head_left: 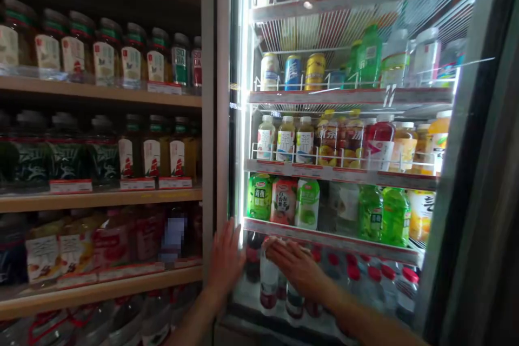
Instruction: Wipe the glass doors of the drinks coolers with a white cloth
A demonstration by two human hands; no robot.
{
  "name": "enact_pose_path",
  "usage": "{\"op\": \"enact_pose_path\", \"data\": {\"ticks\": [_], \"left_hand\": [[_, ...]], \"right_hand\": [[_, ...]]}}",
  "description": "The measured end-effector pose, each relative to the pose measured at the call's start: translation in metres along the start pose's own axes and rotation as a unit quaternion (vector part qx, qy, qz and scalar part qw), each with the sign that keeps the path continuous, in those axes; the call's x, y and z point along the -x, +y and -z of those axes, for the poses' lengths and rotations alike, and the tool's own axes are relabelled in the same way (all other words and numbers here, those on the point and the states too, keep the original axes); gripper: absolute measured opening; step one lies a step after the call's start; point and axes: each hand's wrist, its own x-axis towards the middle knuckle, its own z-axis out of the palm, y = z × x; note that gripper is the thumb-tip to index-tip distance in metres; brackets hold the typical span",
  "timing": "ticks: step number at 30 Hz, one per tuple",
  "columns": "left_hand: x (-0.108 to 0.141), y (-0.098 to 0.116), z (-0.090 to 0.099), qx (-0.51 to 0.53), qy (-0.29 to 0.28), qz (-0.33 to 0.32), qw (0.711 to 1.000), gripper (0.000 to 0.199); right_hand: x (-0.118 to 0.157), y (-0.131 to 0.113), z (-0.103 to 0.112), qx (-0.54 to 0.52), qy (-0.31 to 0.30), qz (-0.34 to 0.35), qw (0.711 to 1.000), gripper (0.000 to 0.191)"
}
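Observation:
My left hand (pixel 227 255) is open, its fingers stretched upward at the frame beside the lit edge of the drinks fridge (pixel 224 135); it is slightly blurred. Against the glass door in front of the lower bottles, my right hand (pixel 298 266) presses a pale, thin cloth (pixel 272 242). Only the cloth's edge shows past the fingers, and the rest is hidden under the hand. Behind the hand, bottles with red caps (pixel 388 272) stand on the bottom shelf. Just above it is a shelf edge (pixel 336 239) carrying green bottles (pixel 395 216) and cartons (pixel 284 200).
Higher fridge shelves hold bottled tea (pixel 305 140), cans (pixel 292 72) and other drinks. To the left, wooden shelves (pixel 101 200) carry rows of bottles (pixel 105 54) with price strips. A dark frame (pixel 466 173) borders the glass on the right. Reflections show on the glass.

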Motion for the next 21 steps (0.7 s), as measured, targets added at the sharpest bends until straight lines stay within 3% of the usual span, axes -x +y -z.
{"op": "enact_pose_path", "data": {"ticks": [2,4,6,8,10,13,15,18,21], "left_hand": [[-0.001,-0.013,0.002,0.003,0.014,0.014,1.000,0.053],[-0.005,-0.021,0.006,0.007,0.029,0.029,0.999,0.053],[-0.009,-0.025,0.010,0.009,0.039,0.042,0.998,0.053],[-0.011,-0.027,0.016,0.007,0.045,0.051,0.998,0.052],[-0.009,-0.029,0.021,0.004,0.050,0.051,0.997,0.050],[-0.004,-0.039,0.028,0.001,0.058,0.045,0.997,0.050],[-0.002,-0.047,0.030,0.003,0.066,0.046,0.997,0.051],[-0.006,-0.055,0.033,0.009,0.074,0.050,0.996,0.052],[-0.016,-0.052,0.035,0.022,0.083,0.055,0.995,0.052]], "right_hand": [[-0.021,0.003,-0.005,-0.005,0.007,0.013,1.000,0.051],[-0.061,0.019,-0.003,-0.010,0.031,-0.015,0.999,0.052],[-0.104,0.034,-0.001,-0.015,0.054,-0.096,0.994,0.054],[-0.130,0.034,-0.006,-0.027,0.066,-0.133,0.989,0.054],[-0.130,0.014,-0.016,-0.052,0.055,-0.111,0.991,0.054],[-0.097,-0.029,-0.038,-0.089,0.020,-0.011,0.996,0.051],[-0.079,-0.043,-0.048,-0.098,0.011,0.038,0.994,0.047],[-0.088,-0.025,-0.043,-0.096,0.011,0.063,0.993,0.047],[-0.123,0.010,-0.024,-0.073,0.028,-0.005,0.997,0.052]]}}
